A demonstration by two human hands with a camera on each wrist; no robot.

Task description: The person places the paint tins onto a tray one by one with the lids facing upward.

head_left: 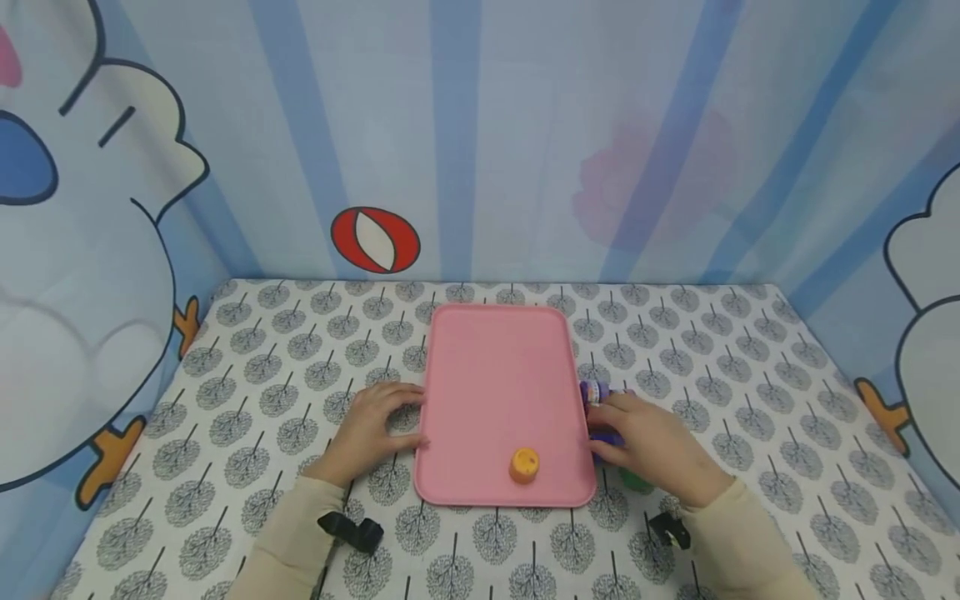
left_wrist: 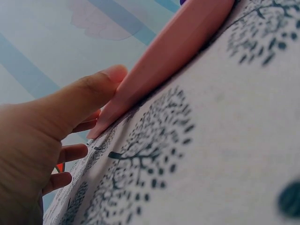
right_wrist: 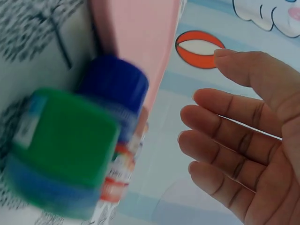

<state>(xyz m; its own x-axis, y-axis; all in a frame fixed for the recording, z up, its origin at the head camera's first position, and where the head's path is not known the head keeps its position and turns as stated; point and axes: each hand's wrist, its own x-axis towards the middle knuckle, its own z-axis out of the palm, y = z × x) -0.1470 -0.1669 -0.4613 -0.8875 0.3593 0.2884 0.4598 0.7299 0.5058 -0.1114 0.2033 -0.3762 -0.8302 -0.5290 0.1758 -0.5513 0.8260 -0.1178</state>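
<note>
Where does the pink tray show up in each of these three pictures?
Head view: the pink tray lies flat mid-table between the left hand and the right hand, an orange-capped pot on it.
Left wrist view: only its edge, running diagonally past the thumb.
Right wrist view: a pink strip at top, behind the blue-capped and green-capped pots.
Shared landmark: the tree-print cloth under the tray.

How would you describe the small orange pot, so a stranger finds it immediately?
Find the pink tray in the middle of the tree-patterned cloth. The orange pot stands alone inside it, near its front edge. The other small pots lie off the tray, by the right hand.
</note>
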